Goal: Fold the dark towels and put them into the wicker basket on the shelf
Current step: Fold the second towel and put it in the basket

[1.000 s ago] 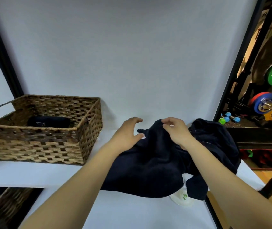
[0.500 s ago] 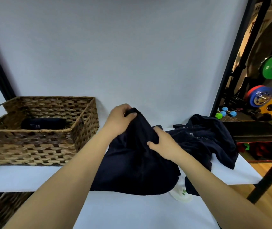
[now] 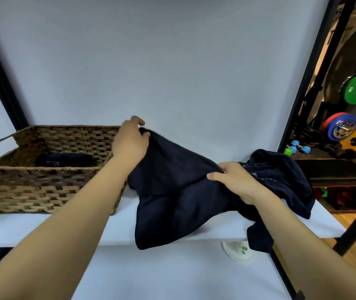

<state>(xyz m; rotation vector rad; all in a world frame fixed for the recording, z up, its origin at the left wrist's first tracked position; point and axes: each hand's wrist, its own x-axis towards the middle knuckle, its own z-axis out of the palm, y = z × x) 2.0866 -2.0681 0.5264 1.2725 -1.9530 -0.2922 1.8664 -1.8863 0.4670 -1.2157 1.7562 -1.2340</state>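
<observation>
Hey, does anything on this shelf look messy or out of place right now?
Yes: a second dark towel lies crumpled at the shelf's right end, one corner drooping over the front edge above a small white object.

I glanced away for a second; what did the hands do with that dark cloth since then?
The left hand took hold of the towel and lifted its edge up and left toward the basket. The right hand gripped it lower, pulling right. The folded towel in the basket stayed put.
</observation>
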